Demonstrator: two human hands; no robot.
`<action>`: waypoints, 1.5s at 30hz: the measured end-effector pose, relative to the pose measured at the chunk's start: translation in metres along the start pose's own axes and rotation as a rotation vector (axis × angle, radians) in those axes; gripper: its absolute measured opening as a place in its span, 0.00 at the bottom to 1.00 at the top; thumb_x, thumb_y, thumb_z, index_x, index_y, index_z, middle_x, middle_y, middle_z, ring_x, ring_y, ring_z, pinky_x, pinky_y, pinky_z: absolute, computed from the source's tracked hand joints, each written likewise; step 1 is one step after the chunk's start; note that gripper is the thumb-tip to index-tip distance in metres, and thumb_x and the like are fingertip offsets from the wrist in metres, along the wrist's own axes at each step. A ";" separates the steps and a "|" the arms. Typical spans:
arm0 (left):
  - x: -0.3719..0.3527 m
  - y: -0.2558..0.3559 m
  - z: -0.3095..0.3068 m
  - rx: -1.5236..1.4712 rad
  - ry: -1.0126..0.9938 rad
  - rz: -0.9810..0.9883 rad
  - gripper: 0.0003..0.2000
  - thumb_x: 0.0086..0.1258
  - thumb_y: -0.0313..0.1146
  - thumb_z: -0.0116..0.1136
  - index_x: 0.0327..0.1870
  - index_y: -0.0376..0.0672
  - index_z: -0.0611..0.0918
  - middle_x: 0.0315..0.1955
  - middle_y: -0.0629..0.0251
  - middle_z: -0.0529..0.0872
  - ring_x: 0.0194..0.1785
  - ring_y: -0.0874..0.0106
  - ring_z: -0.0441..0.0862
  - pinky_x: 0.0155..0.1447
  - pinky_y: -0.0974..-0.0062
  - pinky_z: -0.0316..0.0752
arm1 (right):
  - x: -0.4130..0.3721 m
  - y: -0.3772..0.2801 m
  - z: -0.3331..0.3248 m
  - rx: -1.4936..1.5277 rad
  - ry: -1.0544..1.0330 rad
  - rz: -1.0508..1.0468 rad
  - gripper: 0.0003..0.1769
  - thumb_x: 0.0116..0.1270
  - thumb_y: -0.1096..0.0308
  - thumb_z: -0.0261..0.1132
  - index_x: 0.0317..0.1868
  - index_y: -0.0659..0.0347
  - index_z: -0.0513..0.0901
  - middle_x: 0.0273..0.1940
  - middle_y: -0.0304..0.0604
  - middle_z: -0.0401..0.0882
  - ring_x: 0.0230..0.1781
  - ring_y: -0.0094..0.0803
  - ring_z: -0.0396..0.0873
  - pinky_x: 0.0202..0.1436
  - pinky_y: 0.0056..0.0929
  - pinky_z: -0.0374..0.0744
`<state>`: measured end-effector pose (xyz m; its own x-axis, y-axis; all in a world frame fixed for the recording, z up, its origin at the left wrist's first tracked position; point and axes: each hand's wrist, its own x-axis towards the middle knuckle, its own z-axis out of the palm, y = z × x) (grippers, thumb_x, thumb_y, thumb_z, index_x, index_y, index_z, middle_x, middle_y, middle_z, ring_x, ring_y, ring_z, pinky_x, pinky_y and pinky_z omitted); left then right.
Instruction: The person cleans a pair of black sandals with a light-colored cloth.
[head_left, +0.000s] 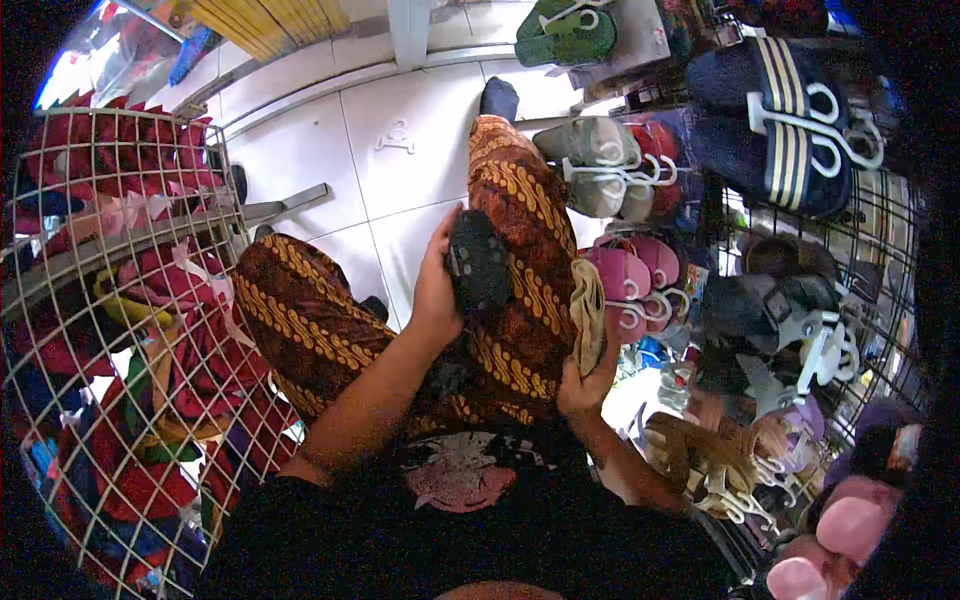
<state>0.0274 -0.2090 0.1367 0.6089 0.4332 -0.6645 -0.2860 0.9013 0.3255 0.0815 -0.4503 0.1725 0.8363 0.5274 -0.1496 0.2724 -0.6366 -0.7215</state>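
My left hand [436, 290] is wrapped round the side of a black clog-like sandal [480, 262], held upright above my lap. Part of the sandal's far side lies against my patterned trousers. In my right hand [590, 385] a pale yellow cloth [586, 315] is gripped beside my right thigh, bunched and hanging along the leg. Close to that cloth hangs a pair of pink sandals [625, 275] on white hooks. My fingers partly hide the lower end of the cloth.
To my right stands a black wire rack [890, 260] with several hanging sandals, including a navy striped pair [785, 125]. A wire basket [120, 290] of red clothes or fabric is at my left. One white hanger [395, 138] lies on the tiled floor [365, 185].
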 end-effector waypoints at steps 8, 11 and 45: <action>0.027 0.002 -0.052 -0.178 -0.295 -0.300 0.24 0.74 0.43 0.38 0.63 0.37 0.74 0.52 0.56 0.84 0.50 0.63 0.84 0.56 0.62 0.80 | 0.007 0.000 0.014 0.274 0.088 -0.053 0.41 0.53 0.78 0.53 0.72 0.71 0.58 0.65 0.59 0.64 0.68 0.48 0.65 0.74 0.44 0.60; 0.022 0.013 -0.024 0.002 -0.132 -0.250 0.29 0.74 0.49 0.33 0.67 0.38 0.71 0.51 0.58 0.84 0.50 0.63 0.83 0.57 0.61 0.80 | 0.017 -0.017 0.016 0.213 0.092 -0.042 0.40 0.53 0.78 0.54 0.71 0.71 0.60 0.63 0.59 0.66 0.66 0.49 0.67 0.72 0.45 0.61; 0.023 0.012 -0.017 0.332 -0.216 -0.271 0.17 0.77 0.43 0.51 0.48 0.36 0.83 0.38 0.65 0.87 0.38 0.76 0.84 0.44 0.77 0.80 | 0.028 -0.042 0.008 -0.290 0.038 -0.360 0.42 0.48 0.66 0.66 0.69 0.61 0.70 0.55 0.58 0.72 0.56 0.58 0.70 0.62 0.52 0.68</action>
<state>0.0252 -0.1885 0.1141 0.7787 0.1400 -0.6115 0.1345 0.9149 0.3807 0.0892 -0.4040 0.1935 0.6798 0.7259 0.1045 0.6658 -0.5510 -0.5031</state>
